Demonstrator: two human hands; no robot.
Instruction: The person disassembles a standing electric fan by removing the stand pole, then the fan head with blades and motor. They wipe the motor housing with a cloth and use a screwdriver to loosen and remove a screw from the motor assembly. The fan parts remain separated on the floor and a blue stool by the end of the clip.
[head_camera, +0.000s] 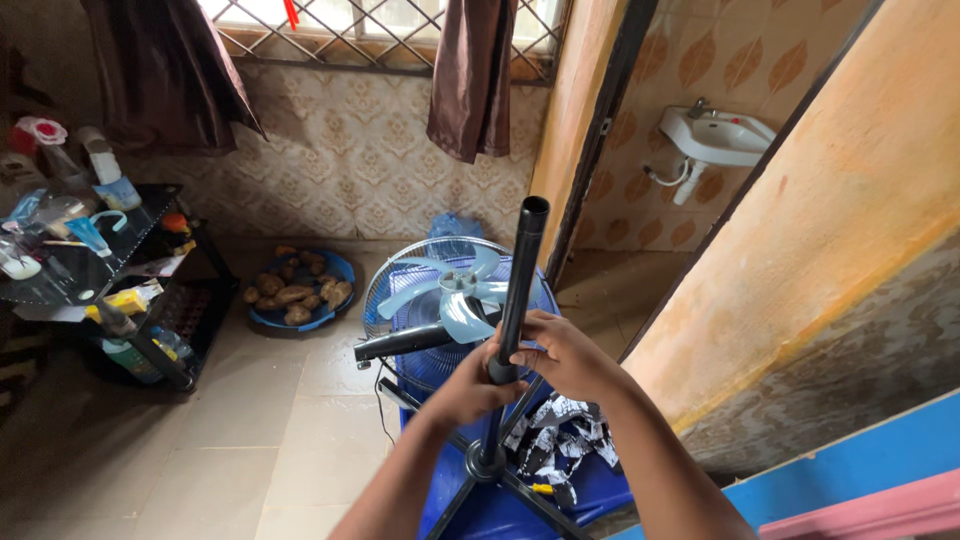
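A black fan stand pole (524, 262) rises upright from a black cross base (490, 468) near the frame's bottom. My left hand (470, 388) wraps the pole low down, at its collar. My right hand (562, 352) grips the pole just above the left one. Behind the pole lies a fan head with pale blue blades (455, 290) inside a round wire guard (385, 290). A black tube (405, 342) sticks out to the left under the blades. The base stands on a blue plastic surface (590, 490).
A black-and-white patterned cloth (560, 435) lies by the base. A blue bowl of brown tubers (298, 290) sits on the tiled floor. A dark glass shelf with bottles (80, 265) stands left. An orange wall (830, 230) is right; a white sink (715, 135) shows through the doorway.
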